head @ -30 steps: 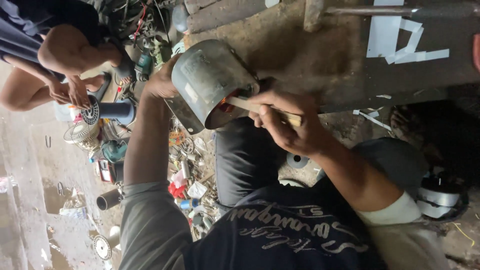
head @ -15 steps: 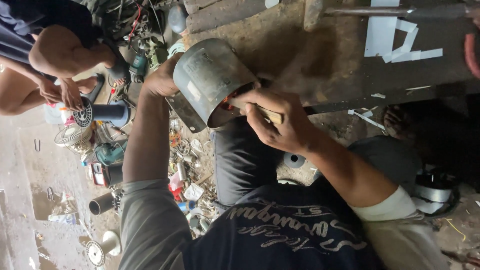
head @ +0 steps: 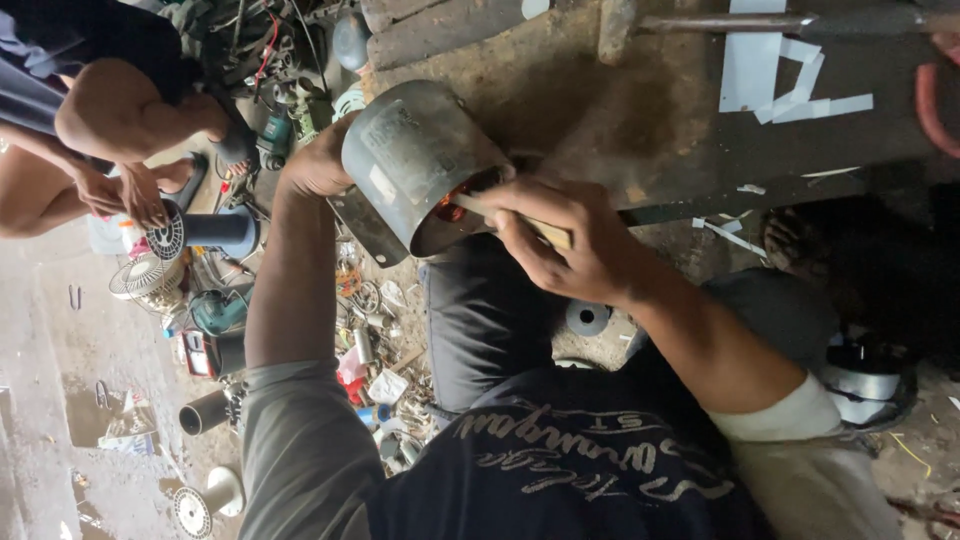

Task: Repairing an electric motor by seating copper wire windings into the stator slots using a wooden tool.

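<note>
One grey metal motor housing (head: 415, 165) rests over the person's lap, open end toward the body, copper windings visible inside. The left hand (head: 318, 165) cups its far side, fingers wrapped around the shell. The right hand (head: 565, 240) is closed around one wooden stick (head: 505, 215), whose tip reaches into the housing's mouth. On the floor to the left lie scattered parts, among them two fan guards (head: 150, 275). Another person's two hands (head: 125, 192) hold one dark cylinder with a round grille (head: 205, 230).
</note>
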